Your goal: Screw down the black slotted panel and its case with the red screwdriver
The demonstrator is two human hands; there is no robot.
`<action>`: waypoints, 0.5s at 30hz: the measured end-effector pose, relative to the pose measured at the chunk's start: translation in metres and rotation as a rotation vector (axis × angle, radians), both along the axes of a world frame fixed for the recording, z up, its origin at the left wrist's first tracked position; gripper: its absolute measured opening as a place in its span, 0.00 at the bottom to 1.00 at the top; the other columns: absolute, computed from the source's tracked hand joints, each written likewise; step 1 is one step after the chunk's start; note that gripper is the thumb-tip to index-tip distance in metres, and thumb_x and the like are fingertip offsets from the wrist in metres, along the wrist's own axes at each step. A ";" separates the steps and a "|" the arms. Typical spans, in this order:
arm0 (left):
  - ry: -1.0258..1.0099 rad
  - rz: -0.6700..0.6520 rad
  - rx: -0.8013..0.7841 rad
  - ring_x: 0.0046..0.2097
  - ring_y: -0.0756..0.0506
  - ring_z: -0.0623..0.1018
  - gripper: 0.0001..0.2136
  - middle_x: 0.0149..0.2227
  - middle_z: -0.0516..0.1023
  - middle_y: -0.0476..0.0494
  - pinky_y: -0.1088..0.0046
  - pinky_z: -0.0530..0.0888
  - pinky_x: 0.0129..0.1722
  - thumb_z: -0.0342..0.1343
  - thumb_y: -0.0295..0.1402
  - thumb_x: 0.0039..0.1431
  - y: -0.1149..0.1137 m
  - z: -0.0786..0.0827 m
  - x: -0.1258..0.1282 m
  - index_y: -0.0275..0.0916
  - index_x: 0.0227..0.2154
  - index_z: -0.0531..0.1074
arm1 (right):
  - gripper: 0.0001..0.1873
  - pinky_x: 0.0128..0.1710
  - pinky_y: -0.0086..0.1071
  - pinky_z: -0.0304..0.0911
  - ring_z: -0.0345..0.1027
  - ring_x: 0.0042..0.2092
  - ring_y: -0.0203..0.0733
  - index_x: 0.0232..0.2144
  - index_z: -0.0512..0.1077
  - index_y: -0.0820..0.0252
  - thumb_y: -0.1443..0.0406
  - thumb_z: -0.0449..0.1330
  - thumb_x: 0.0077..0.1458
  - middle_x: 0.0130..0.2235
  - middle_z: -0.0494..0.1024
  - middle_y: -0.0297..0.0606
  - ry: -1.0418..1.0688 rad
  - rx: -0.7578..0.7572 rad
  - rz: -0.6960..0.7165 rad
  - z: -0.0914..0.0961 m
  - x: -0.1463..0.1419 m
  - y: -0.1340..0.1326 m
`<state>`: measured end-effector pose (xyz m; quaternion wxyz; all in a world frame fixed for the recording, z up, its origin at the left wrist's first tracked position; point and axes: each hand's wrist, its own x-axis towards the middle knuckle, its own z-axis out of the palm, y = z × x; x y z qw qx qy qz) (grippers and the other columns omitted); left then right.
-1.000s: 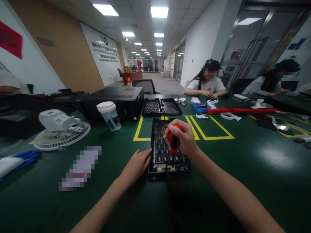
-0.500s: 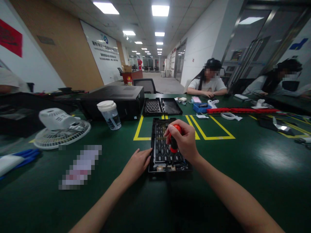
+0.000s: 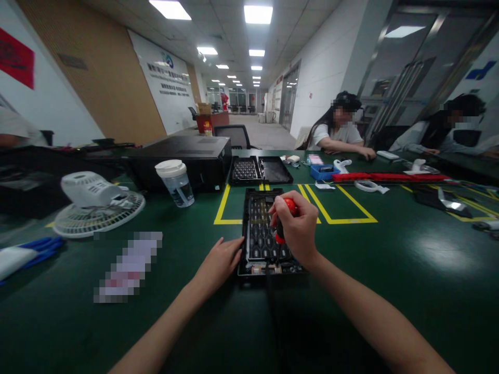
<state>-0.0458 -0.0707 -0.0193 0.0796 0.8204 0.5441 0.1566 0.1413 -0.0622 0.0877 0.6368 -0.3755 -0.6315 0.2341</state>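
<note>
A black case (image 3: 253, 241) lies flat on the green table, with rows of dark rounded cells inside. Along its near end run small pale parts (image 3: 263, 270). My right hand (image 3: 300, 226) is closed around a screwdriver (image 3: 289, 206) with a red and black handle. The screwdriver points down at the near end of the case; where its tip sits is too small to make out. Against the left edge of the case rests my left hand (image 3: 222, 262), its fingers stretched out and touching the side. A dark strap or cable (image 3: 272, 296) runs from the near end toward me.
Behind the case lies another open black case (image 3: 276, 170). To the left stand a lidded clear cup (image 3: 179, 189), a white fan (image 3: 97, 205) and a large black box (image 3: 187, 156). A blue tray (image 3: 323, 172) and red strip (image 3: 390, 177) lie right. Two people sit across the table.
My right hand and the screwdriver have shifted slightly to the right, and the handle leans more. My left hand stays put. The nearer person across the table has moved an arm outward.
</note>
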 end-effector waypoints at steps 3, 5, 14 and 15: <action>0.003 0.003 0.000 0.54 0.46 0.69 0.19 0.54 0.69 0.42 0.55 0.56 0.59 0.40 0.34 0.61 -0.001 0.001 0.000 0.39 0.54 0.61 | 0.12 0.22 0.26 0.57 0.60 0.19 0.28 0.23 0.63 0.61 0.62 0.53 0.56 0.20 0.65 0.28 0.004 0.015 -0.061 0.000 -0.002 -0.001; 0.005 0.004 -0.002 0.54 0.46 0.69 0.19 0.54 0.69 0.42 0.55 0.56 0.59 0.40 0.35 0.61 -0.001 0.001 0.000 0.39 0.54 0.61 | 0.12 0.22 0.26 0.56 0.59 0.19 0.28 0.22 0.62 0.61 0.63 0.53 0.56 0.20 0.63 0.28 0.009 0.017 -0.092 -0.001 -0.002 -0.001; -0.002 0.006 -0.010 0.54 0.46 0.69 0.19 0.54 0.69 0.43 0.55 0.56 0.59 0.40 0.35 0.61 -0.002 0.003 0.000 0.38 0.54 0.61 | 0.12 0.23 0.25 0.53 0.54 0.21 0.29 0.22 0.59 0.59 0.63 0.52 0.57 0.20 0.58 0.27 0.045 0.009 -0.145 -0.004 -0.006 0.002; -0.001 0.008 -0.008 0.54 0.46 0.69 0.19 0.54 0.69 0.43 0.56 0.56 0.59 0.40 0.35 0.61 -0.002 0.003 0.000 0.39 0.54 0.61 | 0.12 0.23 0.25 0.53 0.54 0.22 0.29 0.22 0.59 0.59 0.63 0.52 0.56 0.20 0.58 0.27 0.058 0.007 -0.141 -0.004 -0.007 0.002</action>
